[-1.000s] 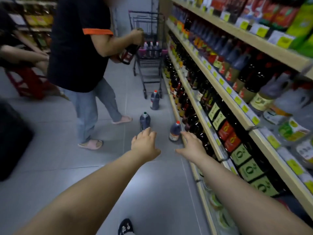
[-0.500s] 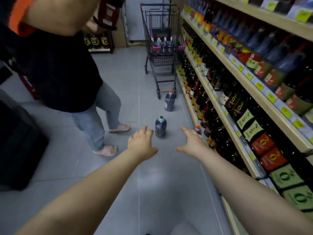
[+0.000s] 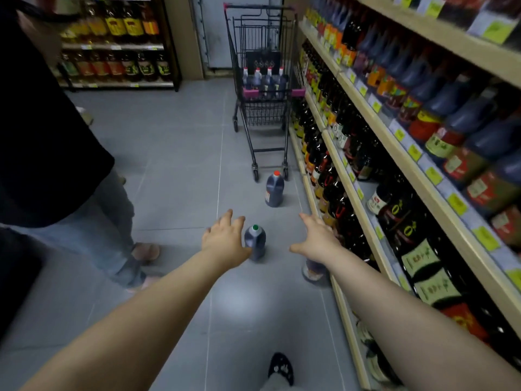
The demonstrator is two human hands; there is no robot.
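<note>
Three dark jugs stand on the grey aisle floor. The green-capped jug [image 3: 256, 241] is between my hands, just right of my left hand [image 3: 225, 240], whose fingers are spread and hold nothing. My right hand [image 3: 317, 240] is stretched out with straight fingers, empty, above a third jug [image 3: 311, 270] that it mostly hides. A red-capped jug [image 3: 274, 189] stands farther off, by the cart's wheels.
A shopping cart [image 3: 262, 108] with several bottles blocks the aisle ahead. Stocked shelves [image 3: 394, 153] run along the right. A person in a dark shirt and jeans [image 3: 70, 193] stands close on the left. My dark shoe [image 3: 280, 368] shows at the bottom.
I have moved forward along the aisle; the jugs and cart are nearer. Both hands stay outstretched and empty. My right hand now covers the nearest jug. The person has shifted to the left edge.
</note>
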